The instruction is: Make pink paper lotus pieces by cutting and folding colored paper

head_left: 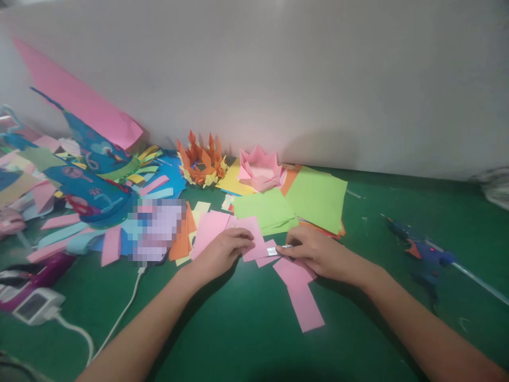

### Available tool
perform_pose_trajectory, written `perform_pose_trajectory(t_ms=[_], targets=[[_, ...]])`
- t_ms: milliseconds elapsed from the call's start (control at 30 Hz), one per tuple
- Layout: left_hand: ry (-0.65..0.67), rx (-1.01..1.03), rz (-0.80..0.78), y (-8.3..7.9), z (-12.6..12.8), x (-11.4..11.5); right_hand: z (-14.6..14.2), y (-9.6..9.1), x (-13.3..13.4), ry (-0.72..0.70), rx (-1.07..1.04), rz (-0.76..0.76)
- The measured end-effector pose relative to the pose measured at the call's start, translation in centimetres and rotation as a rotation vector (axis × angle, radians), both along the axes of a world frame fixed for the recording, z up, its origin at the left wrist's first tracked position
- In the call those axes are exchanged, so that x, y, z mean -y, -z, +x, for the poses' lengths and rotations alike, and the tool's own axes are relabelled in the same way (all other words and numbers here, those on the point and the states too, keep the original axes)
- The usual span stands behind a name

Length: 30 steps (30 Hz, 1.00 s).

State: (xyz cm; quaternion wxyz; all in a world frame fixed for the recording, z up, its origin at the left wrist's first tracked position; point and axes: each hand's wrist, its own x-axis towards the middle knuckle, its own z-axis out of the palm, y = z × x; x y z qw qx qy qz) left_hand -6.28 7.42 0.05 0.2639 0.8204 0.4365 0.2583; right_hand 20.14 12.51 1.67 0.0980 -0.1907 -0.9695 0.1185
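Observation:
My left hand [233, 246] has its fingers curled together at a pink paper rectangle [257, 246], which sticks out past the fingertips. My right hand [312, 250] is closed on a small flat silver tool [272, 251], blade-like in shape; its rear is hidden by the fingers. The silver end lies over a smaller pink piece [265, 261] touching the rectangle. Below my right hand, pink paper strips [304, 305] overlap on the green table. More pink sheets [210, 231] lie under and left of my left hand.
Behind the hands are light green sheets [318, 196], a pink folded-paper lotus [260, 170] and an orange paper crown [202, 162]. At left stand blue cone hats [95, 196] and a phone [159, 231] on a white cable [133, 300]. A glue gun [425, 252] lies at right.

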Motion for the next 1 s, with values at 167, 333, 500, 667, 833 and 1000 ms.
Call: perform_pose_trajectory(t_ms=[167, 333, 500, 667, 833, 1000], targets=[[0.009, -0.008, 0.006, 0.0, 0.0, -0.1, 0.1, -0.2, 0.2, -0.004, -0.009, -0.024], [0.007, -0.016, 0.004, 0.0, -0.1, -0.1, 0.1, -0.3, 0.3, 0.004, 0.019, -0.02], [0.007, -0.045, -0.001, -0.1, -0.2, 0.0, 0.1, 0.2, 0.4, -0.018, 0.013, -0.007], [0.019, -0.042, 0.004, 0.1, -0.2, -0.1, -0.1, -0.1, 0.7, -0.001, 0.032, 0.02], [0.002, -0.014, -0.002, 0.2, -0.2, -0.1, 0.1, -0.7, 0.4, 0.033, -0.008, -0.053], [-0.018, -0.011, -0.024, 0.1, -0.2, -0.2, 0.9, -0.8, -0.5, 0.069, -0.028, -0.074]])
